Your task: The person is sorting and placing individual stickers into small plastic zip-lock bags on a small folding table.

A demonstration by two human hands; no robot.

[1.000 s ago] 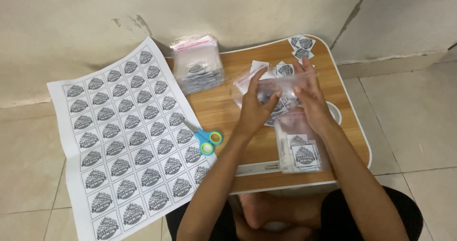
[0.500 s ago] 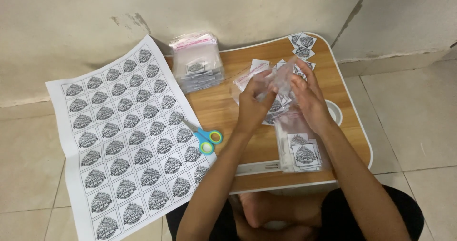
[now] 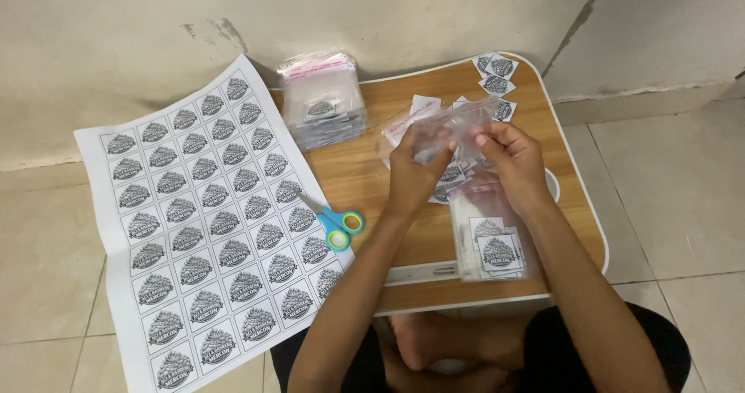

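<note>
Head view, looking down at a small wooden lap table (image 3: pixel 365 180) on a tiled floor (image 3: pixel 683 207). Left hand (image 3: pixel 415 168) and right hand (image 3: pixel 512 156) both up over the table's middle, holding one clear plastic bag (image 3: pixel 442 125) between them. Left fingers curled, pinching the bag's lower part; right fingertips (image 3: pixel 485 138) pinched on its edge near the red strip. Bag is off the table surface, tilted, above loose cut labels (image 3: pixel 454 177). Just under the right wrist: stack of filled bags (image 3: pixel 497 245) with labels inside. Far side of table: pile of empty clear bags (image 3: pixel 322 106). More cut labels (image 3: pixel 495 71) at the far right corner. Blue-green scissors (image 3: pixel 334 221) lie at the left table edge, partly on a big printed label sheet (image 3: pixel 202 222) which overhangs to the floor. Metal ruler (image 3: pixel 423 271) along the near edge.
</note>
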